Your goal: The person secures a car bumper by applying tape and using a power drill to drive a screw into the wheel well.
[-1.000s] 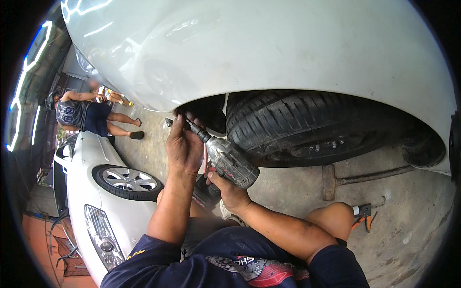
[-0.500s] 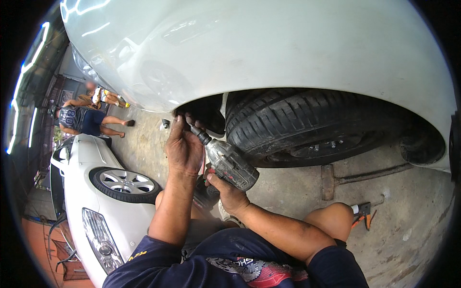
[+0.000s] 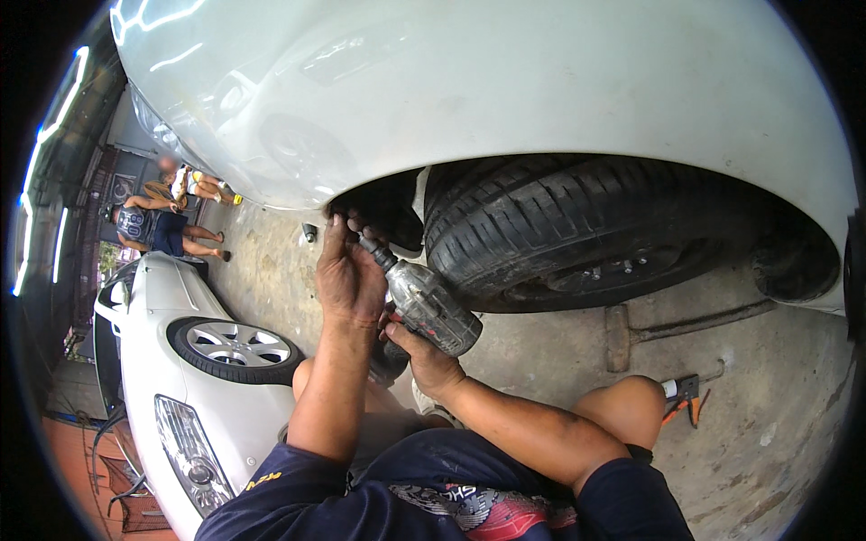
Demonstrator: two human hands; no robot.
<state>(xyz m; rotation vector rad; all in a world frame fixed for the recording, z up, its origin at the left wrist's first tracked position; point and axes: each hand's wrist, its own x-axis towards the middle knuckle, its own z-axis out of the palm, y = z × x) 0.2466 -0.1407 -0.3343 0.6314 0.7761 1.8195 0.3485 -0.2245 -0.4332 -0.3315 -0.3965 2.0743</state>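
Observation:
My right hand grips a grey cordless impact driver, angled up and left toward the front lip of the white car's wheel arch. My left hand is raised beside the driver's nose, fingers curled at the bit and the arch edge; what they pinch is hidden. The dark opening behind my fingertips lies just left of the black tyre, whose hub shows several studs or nuts.
A second car stands at left. Two people are farther back near it. A long-handled sledgehammer, a caulking gun with orange handles and a small dark socket-like piece lie on the concrete floor. The bodywork overhangs my hands.
The two people at the back left have moved farther away, one standing closer to the other. My hands and the impact driver have barely moved.

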